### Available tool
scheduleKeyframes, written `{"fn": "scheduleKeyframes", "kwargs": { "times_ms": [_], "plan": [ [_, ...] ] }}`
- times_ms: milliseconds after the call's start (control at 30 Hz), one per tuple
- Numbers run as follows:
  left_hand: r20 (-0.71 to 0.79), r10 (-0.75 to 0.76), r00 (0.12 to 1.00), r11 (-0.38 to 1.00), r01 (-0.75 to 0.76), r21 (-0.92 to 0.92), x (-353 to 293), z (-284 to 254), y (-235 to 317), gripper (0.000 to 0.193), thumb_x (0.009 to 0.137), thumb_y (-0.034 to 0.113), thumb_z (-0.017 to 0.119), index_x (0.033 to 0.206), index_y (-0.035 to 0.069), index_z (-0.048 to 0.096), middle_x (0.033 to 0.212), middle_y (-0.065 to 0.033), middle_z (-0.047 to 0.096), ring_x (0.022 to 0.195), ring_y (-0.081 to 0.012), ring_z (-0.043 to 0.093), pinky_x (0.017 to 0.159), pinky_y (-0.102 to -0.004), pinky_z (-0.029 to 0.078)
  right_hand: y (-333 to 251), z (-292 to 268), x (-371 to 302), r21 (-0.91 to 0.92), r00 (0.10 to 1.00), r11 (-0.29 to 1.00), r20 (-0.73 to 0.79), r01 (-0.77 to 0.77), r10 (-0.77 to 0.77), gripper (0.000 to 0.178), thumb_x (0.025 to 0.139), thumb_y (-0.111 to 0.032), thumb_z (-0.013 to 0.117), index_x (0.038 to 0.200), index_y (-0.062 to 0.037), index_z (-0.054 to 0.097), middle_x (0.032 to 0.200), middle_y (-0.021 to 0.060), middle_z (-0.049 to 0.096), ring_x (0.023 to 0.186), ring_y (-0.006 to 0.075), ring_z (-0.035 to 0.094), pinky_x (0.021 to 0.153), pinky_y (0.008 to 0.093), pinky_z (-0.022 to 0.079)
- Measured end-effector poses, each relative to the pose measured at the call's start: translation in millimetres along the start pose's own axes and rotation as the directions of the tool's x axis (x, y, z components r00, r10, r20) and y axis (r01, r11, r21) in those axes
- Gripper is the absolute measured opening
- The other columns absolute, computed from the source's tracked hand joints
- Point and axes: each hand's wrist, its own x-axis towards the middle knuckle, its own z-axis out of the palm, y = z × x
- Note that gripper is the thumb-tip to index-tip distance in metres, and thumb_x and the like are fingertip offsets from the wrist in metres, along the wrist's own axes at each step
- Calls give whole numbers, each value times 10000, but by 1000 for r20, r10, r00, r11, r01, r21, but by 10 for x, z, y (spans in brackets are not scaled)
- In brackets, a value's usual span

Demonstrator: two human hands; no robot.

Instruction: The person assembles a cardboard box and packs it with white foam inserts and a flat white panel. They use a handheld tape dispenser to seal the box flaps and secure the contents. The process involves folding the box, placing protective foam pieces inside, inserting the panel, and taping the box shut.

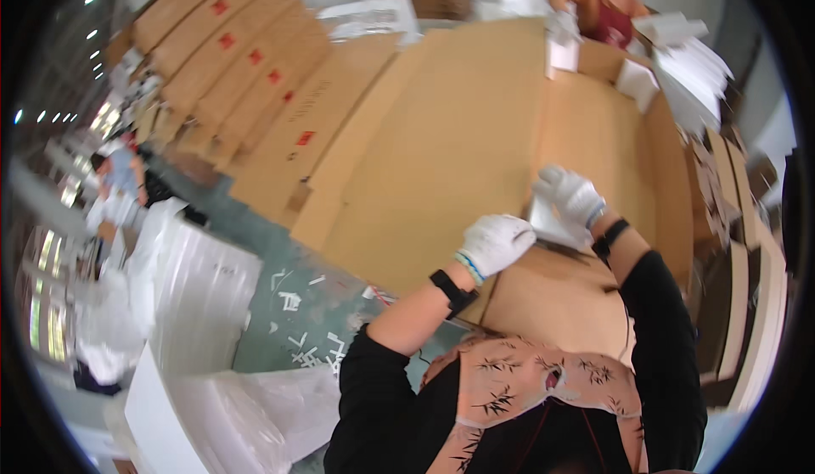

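Note:
My left hand (497, 245), in a white knit glove, is closed with its fingertips near the edge of a large open cardboard box (594, 122). What it pinches, if anything, is hidden. My right hand (570, 196), also gloved, curls over a white block (556, 226), likely foam, at the box's near end. The block lies just right of my left fingertips. A wide cardboard flap (441, 126) spreads out flat from the box's left side. Similar white pieces (637, 82) sit at the far corners of the box.
A co-worker (613, 16) stands at the box's far end, beside stacked white sheets (692, 67). Flattened cartons (229, 58) lean in rows at far left. Plastic-wrapped white panels (204, 287) stand left. White scraps (314, 351) litter the green floor (272, 253). Cardboard strips (734, 262) stand right.

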Motion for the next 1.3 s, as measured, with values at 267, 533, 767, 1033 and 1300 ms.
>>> {"fn": "scheduleKeyframes", "kwargs": {
  "times_ms": [267,533,767,1033,1300],
  "plan": [
    [12,-232,973,924,217,315,253,374,-175,665,884,392,640,1438,72,455,1466,-238,428,1365,-435,407,1122,-504,360,278,451,-2,393,978,904,180,-170,106,443,819,-169,648,1243,-46,612,1379,199,518,1279,367,527,1034,404,488],
    [104,-295,950,931,261,255,264,235,-82,712,879,383,649,1475,72,413,1516,-251,375,1422,-443,338,1191,-511,284,751,365,-366,169,576,568,449,-806,684,828,827,-476,676,1514,-98,409,1498,251,421,1357,353,489,1119,394,416],
    [59,-269,961,926,241,291,225,299,-189,707,880,376,641,1467,55,414,1493,-272,387,1407,-454,352,1183,-516,294,1015,-189,-1337,344,834,765,133,-545,535,620,793,-152,659,1396,-76,541,1200,230,660,1120,394,633,1040,485,457],
    [17,-137,990,930,122,347,309,405,-214,682,871,374,637,1426,29,443,1425,-277,453,1327,-443,447,1108,-506,384,1111,-8,-3699,38,810,823,211,-567,548,226,869,-222,673,961,-32,753,1062,291,658,1098,481,602,988,493,487],
    [108,-112,988,882,49,468,206,377,-382,698,928,412,630,1440,-31,462,1470,-309,452,1374,-469,415,1155,-498,349,227,-390,-3342,136,559,660,-422,-739,714,384,754,-141,718,1106,-1,658,1117,197,639,1093,402,586,1016,468,468]
  ]
}}
